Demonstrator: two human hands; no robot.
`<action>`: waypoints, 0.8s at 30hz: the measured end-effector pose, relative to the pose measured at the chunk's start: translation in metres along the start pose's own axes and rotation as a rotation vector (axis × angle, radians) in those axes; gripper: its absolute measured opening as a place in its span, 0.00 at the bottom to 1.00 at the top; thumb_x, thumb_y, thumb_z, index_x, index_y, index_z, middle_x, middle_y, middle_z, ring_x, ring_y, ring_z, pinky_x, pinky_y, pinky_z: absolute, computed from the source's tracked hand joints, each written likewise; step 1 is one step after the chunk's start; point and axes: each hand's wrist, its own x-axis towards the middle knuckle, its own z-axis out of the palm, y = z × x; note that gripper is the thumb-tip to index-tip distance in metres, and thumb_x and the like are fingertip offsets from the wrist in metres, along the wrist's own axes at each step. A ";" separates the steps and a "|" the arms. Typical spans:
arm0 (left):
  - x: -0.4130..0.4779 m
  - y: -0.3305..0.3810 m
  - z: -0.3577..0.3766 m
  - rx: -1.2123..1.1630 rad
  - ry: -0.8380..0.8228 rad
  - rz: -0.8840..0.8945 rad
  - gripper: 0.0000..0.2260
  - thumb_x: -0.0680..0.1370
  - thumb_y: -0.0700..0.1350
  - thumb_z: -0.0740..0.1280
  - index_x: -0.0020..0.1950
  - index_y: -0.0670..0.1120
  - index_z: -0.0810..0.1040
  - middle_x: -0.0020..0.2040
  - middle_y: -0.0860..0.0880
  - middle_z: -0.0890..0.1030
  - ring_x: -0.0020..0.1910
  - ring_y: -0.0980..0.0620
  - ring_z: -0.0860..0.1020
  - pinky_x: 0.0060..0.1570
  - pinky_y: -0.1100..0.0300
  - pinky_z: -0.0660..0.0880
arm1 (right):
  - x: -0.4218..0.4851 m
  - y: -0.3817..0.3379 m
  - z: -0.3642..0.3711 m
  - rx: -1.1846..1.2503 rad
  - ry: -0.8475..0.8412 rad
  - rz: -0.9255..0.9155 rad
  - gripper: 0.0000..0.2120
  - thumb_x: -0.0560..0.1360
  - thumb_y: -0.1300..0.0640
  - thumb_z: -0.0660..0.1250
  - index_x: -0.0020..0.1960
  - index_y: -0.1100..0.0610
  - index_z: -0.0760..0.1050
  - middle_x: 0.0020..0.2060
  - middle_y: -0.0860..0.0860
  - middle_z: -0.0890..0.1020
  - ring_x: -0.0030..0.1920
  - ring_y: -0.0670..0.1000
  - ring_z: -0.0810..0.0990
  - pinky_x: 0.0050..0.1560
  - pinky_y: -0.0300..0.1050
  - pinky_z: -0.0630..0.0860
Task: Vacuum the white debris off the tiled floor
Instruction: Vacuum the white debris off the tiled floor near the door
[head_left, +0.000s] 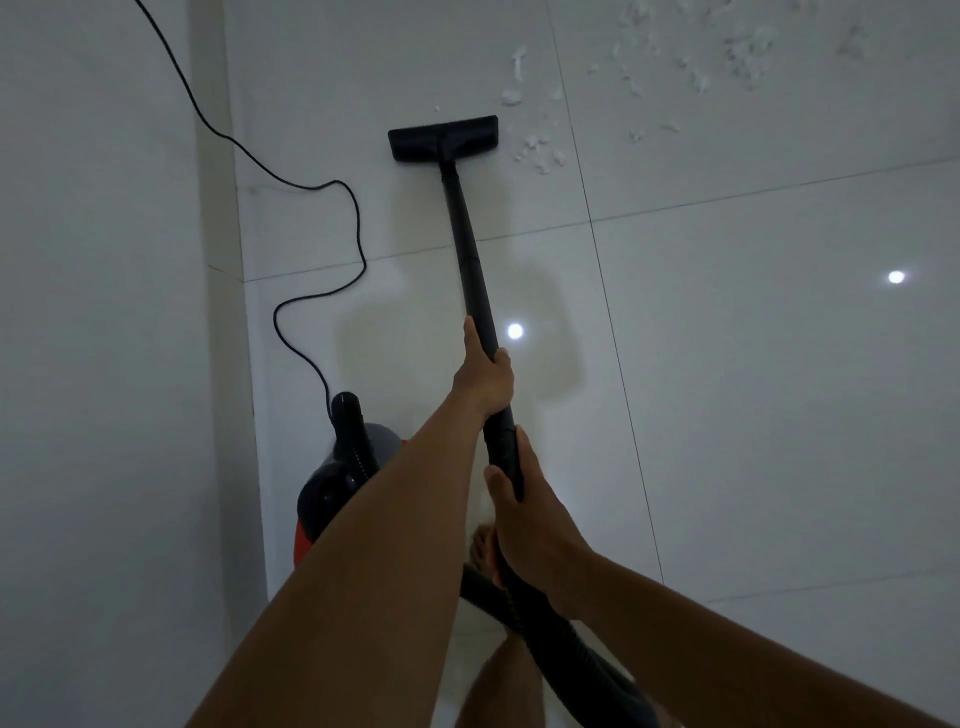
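A black vacuum wand (470, 260) runs from my hands out to a flat black floor head (443, 137) resting on the glossy white tiled floor (753, 364). My left hand (485, 376) grips the wand higher up; my right hand (524, 512) grips it lower, where the ribbed hose (571, 649) joins. White debris (543, 150) lies in a small clump just right of the head. More white scraps (727, 57) are scattered over the far right tiles, and a few bits (511, 96) sit just beyond the head.
The red and black vacuum canister (332, 493) stands at my left, close to the white wall (104, 312). Its black power cord (311, 249) snakes along the floor by the wall. My bare foot (483, 556) shows under the hose. Ceiling lights reflect in the tiles.
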 end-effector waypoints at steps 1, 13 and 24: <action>0.002 0.004 -0.005 0.005 0.000 0.002 0.30 0.86 0.50 0.52 0.81 0.57 0.36 0.76 0.43 0.67 0.53 0.48 0.74 0.56 0.54 0.72 | 0.001 -0.008 0.001 -0.007 0.000 -0.013 0.26 0.86 0.46 0.53 0.80 0.35 0.47 0.31 0.52 0.75 0.21 0.45 0.73 0.25 0.39 0.73; 0.016 0.041 -0.041 0.014 -0.037 -0.028 0.30 0.86 0.50 0.53 0.81 0.58 0.36 0.75 0.43 0.67 0.55 0.47 0.74 0.58 0.55 0.71 | 0.014 -0.064 0.011 -0.077 0.014 -0.040 0.26 0.86 0.47 0.52 0.81 0.39 0.47 0.34 0.49 0.77 0.23 0.41 0.74 0.29 0.36 0.75; 0.063 0.095 -0.066 -0.001 -0.024 -0.062 0.31 0.86 0.50 0.54 0.80 0.60 0.36 0.73 0.43 0.70 0.58 0.43 0.77 0.64 0.45 0.74 | 0.042 -0.142 -0.015 -0.191 -0.024 0.008 0.23 0.87 0.47 0.50 0.79 0.37 0.47 0.44 0.46 0.77 0.25 0.38 0.72 0.28 0.25 0.72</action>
